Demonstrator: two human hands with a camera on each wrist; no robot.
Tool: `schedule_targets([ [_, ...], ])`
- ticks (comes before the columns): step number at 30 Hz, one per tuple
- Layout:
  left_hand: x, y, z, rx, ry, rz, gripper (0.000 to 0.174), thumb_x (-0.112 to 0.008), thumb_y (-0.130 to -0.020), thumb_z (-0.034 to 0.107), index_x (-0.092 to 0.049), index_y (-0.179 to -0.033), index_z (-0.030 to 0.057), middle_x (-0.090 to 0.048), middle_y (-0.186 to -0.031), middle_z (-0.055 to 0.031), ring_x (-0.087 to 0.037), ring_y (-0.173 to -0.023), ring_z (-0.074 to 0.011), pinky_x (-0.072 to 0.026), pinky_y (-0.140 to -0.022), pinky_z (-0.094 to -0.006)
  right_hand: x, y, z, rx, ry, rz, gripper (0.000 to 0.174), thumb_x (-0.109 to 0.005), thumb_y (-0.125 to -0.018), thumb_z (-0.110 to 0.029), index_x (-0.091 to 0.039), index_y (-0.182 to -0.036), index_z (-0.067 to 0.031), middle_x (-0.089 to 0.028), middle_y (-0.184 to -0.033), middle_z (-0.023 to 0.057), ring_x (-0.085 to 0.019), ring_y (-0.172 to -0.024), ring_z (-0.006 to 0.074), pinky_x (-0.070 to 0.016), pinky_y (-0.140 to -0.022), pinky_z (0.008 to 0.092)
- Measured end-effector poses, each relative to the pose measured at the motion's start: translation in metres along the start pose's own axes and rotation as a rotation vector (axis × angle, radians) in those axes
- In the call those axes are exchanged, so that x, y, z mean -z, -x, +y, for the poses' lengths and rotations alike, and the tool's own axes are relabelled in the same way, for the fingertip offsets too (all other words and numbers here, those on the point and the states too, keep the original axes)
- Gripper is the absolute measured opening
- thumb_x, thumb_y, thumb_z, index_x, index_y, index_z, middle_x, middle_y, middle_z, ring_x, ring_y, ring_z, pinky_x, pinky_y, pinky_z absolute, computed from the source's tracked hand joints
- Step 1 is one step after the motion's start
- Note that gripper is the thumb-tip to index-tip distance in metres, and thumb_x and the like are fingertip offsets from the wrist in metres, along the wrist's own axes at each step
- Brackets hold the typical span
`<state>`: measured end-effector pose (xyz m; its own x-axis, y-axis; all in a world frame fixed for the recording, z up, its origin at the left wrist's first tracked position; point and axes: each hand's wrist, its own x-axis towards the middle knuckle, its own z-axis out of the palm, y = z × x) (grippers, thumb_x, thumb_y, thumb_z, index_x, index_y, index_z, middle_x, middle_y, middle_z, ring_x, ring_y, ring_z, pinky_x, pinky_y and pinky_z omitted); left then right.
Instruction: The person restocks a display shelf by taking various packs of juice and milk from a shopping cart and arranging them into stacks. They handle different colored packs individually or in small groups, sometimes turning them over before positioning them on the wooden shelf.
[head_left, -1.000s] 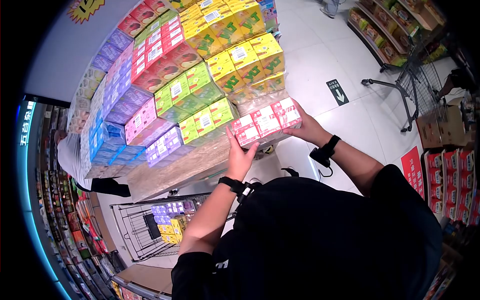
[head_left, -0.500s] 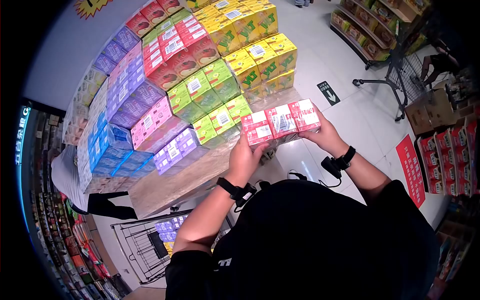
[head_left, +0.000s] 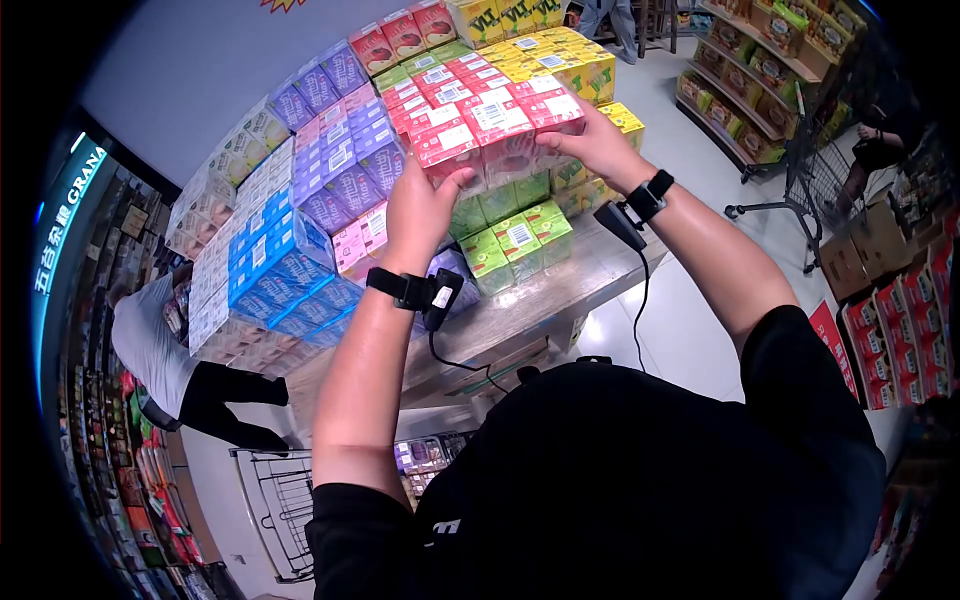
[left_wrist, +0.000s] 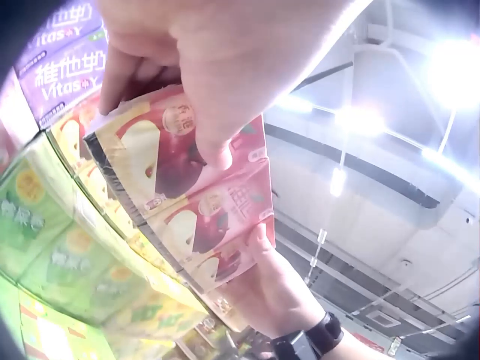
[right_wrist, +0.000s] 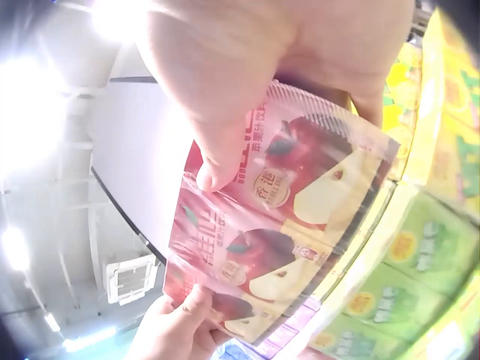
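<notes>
Both hands hold a film-wrapped pack of red apple juice cartons (head_left: 490, 145) by its two ends, level with the red part of the display. My left hand (head_left: 420, 205) grips the left end, its thumb on the near side; in the left wrist view the thumb presses the apple-printed face of the juice pack (left_wrist: 202, 176). At the other end is my right hand (head_left: 600, 150), thumb likewise on the printed side, as the right wrist view of the pack (right_wrist: 262, 217) shows. Red packs (head_left: 435, 90) stand right behind it, and green packs (head_left: 520, 240) stand below.
Purple packs (head_left: 345, 165), blue packs (head_left: 280, 260) and yellow packs (head_left: 590, 75) flank the red ones on a wooden display table (head_left: 510, 315). A shopping cart (head_left: 280, 520) stands at lower left. A person in a grey top (head_left: 155, 330) bends near the left shelves.
Held in both hands, the red juice pack has moved up and forward from the table's near edge to the red stack, above the green packs.
</notes>
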<state>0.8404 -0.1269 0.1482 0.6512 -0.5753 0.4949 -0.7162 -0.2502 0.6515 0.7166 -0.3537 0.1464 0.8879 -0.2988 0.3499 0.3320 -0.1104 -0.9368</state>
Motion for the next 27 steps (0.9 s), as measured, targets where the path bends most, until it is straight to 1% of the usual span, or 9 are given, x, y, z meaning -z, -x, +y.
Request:
schedule_targets([
  [6, 0.003, -0.017, -0.04, 0.04, -0.046, 0.017, 0.047, -0.076, -0.079, 0.022, -0.054, -0.114, -0.0012, -0.067, -0.102, -0.0218, -0.065, -0.096, -0.0372, -0.0509, -0.079, -0.0419, -0.011, -0.045, 0.055, -0.042, -0.029, -0.044, 0.075, -0.076, -0.081, -0.013, -0.035, -0.144, -0.0056, -0.056, -0.13, 0.0065, -0.053, -0.117, 0.0138, -0.0457, -0.096, 0.0309],
  [8, -0.001, -0.014, -0.05, 0.132, -0.036, -0.017, 0.043, -0.074, -0.081, 0.019, -0.058, -0.114, -0.0032, -0.068, -0.105, -0.0187, -0.067, -0.098, -0.0286, -0.0504, -0.082, -0.0366, -0.013, -0.049, 0.068, 0.018, 0.004, -0.058, 0.073, -0.076, -0.082, -0.012, -0.038, -0.143, -0.006, -0.058, -0.125, 0.0053, -0.055, -0.112, 0.0124, -0.0477, -0.093, 0.0295],
  [13, -0.01, -0.018, -0.065, 0.206, 0.017, -0.037, 0.038, -0.071, -0.084, 0.018, -0.058, -0.114, -0.0013, -0.069, -0.105, -0.0186, -0.068, -0.096, -0.0282, -0.0512, -0.08, -0.0366, -0.015, -0.053, 0.058, -0.033, 0.037, -0.005, 0.07, -0.075, -0.083, -0.012, -0.04, -0.143, -0.0087, -0.06, -0.12, 0.0033, -0.057, -0.102, 0.0093, -0.0511, -0.085, 0.0273],
  [16, -0.013, -0.017, -0.064, 0.168, 0.031, 0.009, 0.044, -0.073, -0.081, 0.026, -0.055, -0.112, -0.0006, -0.068, -0.102, -0.0214, -0.066, -0.096, -0.0361, -0.0512, -0.078, -0.0417, -0.011, -0.054, 0.058, -0.05, 0.058, -0.008, 0.069, -0.074, -0.084, -0.012, -0.039, -0.144, -0.0102, -0.06, -0.118, 0.0028, -0.057, -0.1, 0.0081, -0.0522, -0.081, 0.0267],
  [21, -0.014, -0.019, -0.066, 0.138, 0.01, 0.017, 0.045, -0.074, -0.081, 0.026, -0.055, -0.112, -0.0012, -0.068, -0.099, -0.0215, -0.066, -0.093, -0.0376, -0.0513, -0.077, -0.0421, -0.011, -0.055, 0.062, -0.055, 0.053, -0.023, 0.07, -0.072, -0.085, -0.01, -0.036, -0.145, -0.01, -0.059, -0.119, 0.0024, -0.056, -0.1, 0.0071, -0.052, -0.081, 0.0259],
  [23, -0.015, -0.017, -0.068, 0.132, 0.039, 0.024, 0.047, -0.074, -0.08, 0.026, -0.054, -0.113, -0.0014, -0.068, -0.097, -0.0214, -0.066, -0.091, -0.0379, -0.0515, -0.076, -0.0419, -0.013, -0.054, 0.06, -0.007, 0.066, -0.031, 0.071, -0.073, -0.085, -0.015, -0.035, -0.145, -0.0079, -0.059, -0.122, 0.0068, -0.058, -0.105, 0.0126, -0.0507, -0.086, 0.0291],
  [25, -0.014, -0.015, -0.058, 0.21, 0.094, 0.011, 0.058, -0.076, -0.078, 0.026, -0.049, -0.12, -0.0029, -0.06, -0.117, -0.0269, -0.058, -0.11, -0.04, -0.0478, -0.086, -0.0439, -0.003, -0.055, 0.068, 0.073, 0.215, -0.05, 0.07, -0.072, -0.086, -0.02, -0.036, -0.144, -0.0066, -0.059, -0.124, 0.0102, -0.057, -0.109, 0.0171, -0.0486, -0.091, 0.0309],
  [26, -0.018, -0.009, -0.051, 0.209, 0.095, 0.018, 0.058, -0.076, -0.078, 0.026, -0.049, -0.12, -0.0029, -0.06, -0.117, -0.0269, -0.058, -0.11, -0.04, -0.0478, -0.086, -0.0439, 0.007, -0.055, 0.07, 0.15, 0.362, -0.054, 0.07, -0.072, -0.086, -0.026, -0.037, -0.144, -0.0053, -0.059, -0.126, 0.0137, -0.057, -0.113, 0.0216, -0.0466, -0.095, 0.0327],
  [27, -0.025, 0.003, -0.042, 0.107, -0.206, 0.293, 0.06, -0.076, -0.078, 0.023, -0.046, -0.123, -0.0036, -0.053, -0.124, -0.0277, -0.051, -0.116, -0.041, -0.044, -0.091, -0.0448, 0.019, -0.053, 0.067, 0.153, 0.365, -0.056, 0.07, -0.072, -0.086, -0.026, -0.037, -0.144, -0.0053, -0.059, -0.126, 0.0137, -0.057, -0.113, 0.0216, -0.0466, -0.095, 0.0327],
])
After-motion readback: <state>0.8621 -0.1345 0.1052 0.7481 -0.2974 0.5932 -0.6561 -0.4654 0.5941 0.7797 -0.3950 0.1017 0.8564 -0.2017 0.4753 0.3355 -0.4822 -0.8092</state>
